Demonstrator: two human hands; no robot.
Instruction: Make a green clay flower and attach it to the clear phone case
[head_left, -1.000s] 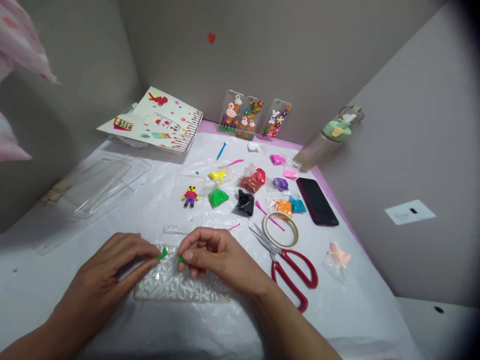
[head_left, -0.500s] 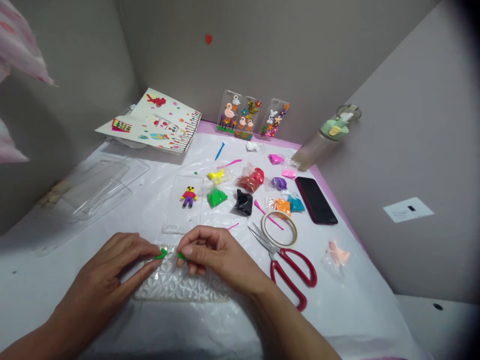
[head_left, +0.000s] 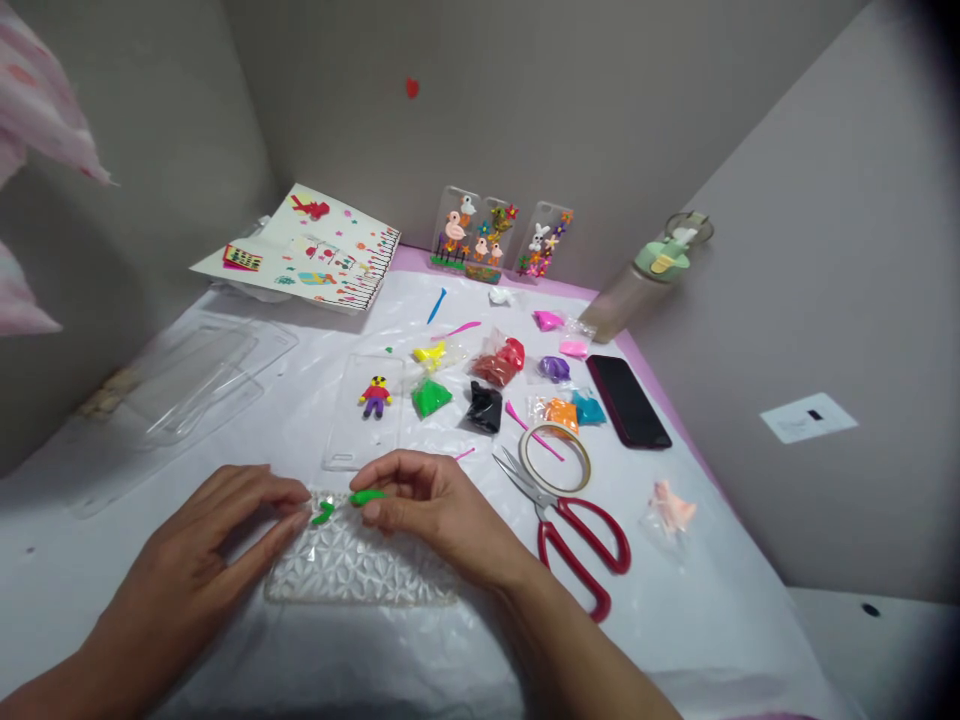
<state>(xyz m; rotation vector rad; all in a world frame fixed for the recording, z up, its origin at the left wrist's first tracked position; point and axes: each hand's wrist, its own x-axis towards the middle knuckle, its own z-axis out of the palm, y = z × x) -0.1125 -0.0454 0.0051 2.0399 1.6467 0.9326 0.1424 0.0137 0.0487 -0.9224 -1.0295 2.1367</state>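
In my right hand (head_left: 431, 515) a green piece of clay (head_left: 367, 496) is pinched between thumb and fingers. It is held just over a clear board with a raised flower-like pattern (head_left: 360, 570). A smaller bent green clay piece (head_left: 322, 514) is on the board's upper left part. Right beside it are the fingertips of my left hand (head_left: 225, 540), thumb and index slightly apart with nothing visible between them. Behind the board lies a clear phone case (head_left: 345, 420) bearing a clay figure (head_left: 376, 397) with a red top and purple trousers.
Red-handled scissors (head_left: 585, 550) and a tape roll (head_left: 525, 460) lie to my right, near a phone (head_left: 628, 400). Bagged clay, including green (head_left: 432, 398) and black (head_left: 484, 407), sits mid-table. Farther back are decorated cases (head_left: 457, 225), a bottle (head_left: 630, 290) and a drawn-on notebook (head_left: 315, 250).
My left fingers have let go of the small green piece and drawn back slightly left. The green clay in my right hand has been lifted and turned, and shows more now.
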